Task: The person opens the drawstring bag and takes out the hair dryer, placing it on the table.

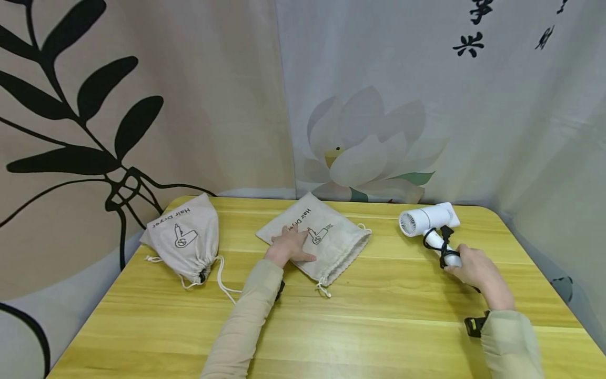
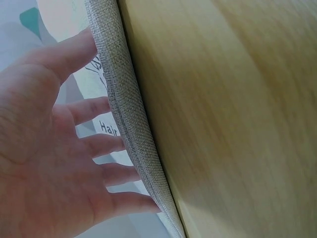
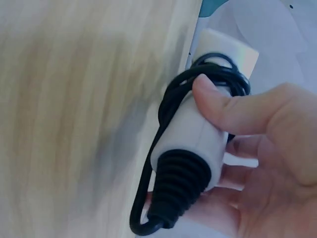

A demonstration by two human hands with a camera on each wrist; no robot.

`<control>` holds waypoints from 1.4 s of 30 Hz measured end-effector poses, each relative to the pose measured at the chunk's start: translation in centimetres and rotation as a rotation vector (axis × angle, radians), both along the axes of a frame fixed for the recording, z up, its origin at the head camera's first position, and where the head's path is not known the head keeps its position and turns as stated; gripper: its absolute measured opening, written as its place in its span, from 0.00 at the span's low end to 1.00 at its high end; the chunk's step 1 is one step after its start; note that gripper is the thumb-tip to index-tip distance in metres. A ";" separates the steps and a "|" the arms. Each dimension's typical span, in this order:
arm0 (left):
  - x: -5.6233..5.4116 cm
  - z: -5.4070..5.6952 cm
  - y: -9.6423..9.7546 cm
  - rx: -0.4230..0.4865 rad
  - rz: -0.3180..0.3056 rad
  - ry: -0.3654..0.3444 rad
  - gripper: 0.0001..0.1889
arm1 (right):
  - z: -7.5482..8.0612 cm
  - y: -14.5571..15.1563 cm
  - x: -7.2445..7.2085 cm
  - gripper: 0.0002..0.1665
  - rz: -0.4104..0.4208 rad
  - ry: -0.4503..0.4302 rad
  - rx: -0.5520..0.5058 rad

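Note:
A white hair dryer (image 1: 426, 218) is at the right rear of the table, its black cord (image 3: 178, 89) wound round the handle. My right hand (image 1: 478, 271) grips the handle; in the right wrist view the thumb lies along it and the fingers reach behind. Near the middle, a flat grey cloth drawstring bag (image 1: 326, 237) printed "Hair Dryer" lies on the table. On its left part rests my left hand (image 1: 290, 246), fingers spread. The left wrist view shows the fingertips at the near edge of this bag (image 2: 133, 114).
A second drawstring bag (image 1: 189, 237), with a fuller shape, lies at the left rear with its white cord (image 1: 221, 279) trailing on the table. The yellow wooden table (image 1: 360, 337) ends at a printed curtain (image 1: 227, 105) behind.

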State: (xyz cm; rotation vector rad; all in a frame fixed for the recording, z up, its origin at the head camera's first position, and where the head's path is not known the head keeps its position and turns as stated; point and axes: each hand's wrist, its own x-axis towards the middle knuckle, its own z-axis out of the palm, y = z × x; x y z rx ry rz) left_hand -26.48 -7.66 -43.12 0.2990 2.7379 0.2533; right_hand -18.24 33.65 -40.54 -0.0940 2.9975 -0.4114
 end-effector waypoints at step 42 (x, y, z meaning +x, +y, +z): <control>0.6 -0.1 1.4 0.004 -0.171 0.030 0.43 | -0.9 -3.8 -0.8 0.33 -0.267 0.067 0.085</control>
